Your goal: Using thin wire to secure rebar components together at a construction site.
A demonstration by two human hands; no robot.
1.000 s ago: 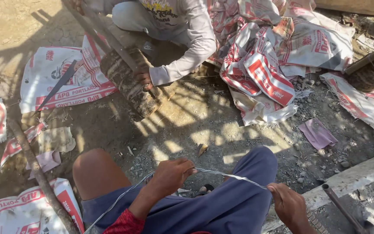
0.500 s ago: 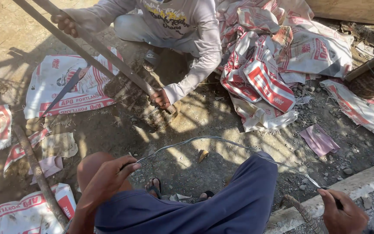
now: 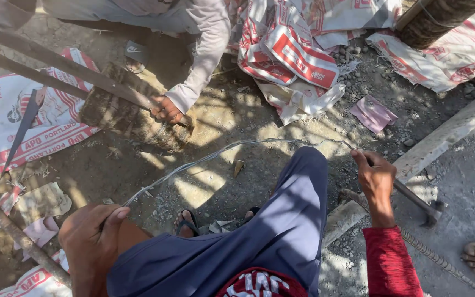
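Dusty, stony ground lay strewn with torn cement sacks (image 3: 292,55). The left hand (image 3: 92,242) had its grip closed on one end of a thin wire (image 3: 221,153) that arched across to the right hand (image 3: 375,179), whose grip pinched the other end above a hammer (image 3: 413,199).

The single head-worn camera looks steeply down from just above the wearer's blue-trousered knee (image 3: 281,231), close to it, facing forward over dirt ground toward a crouching co-worker (image 3: 193,60) well beyond that knee.
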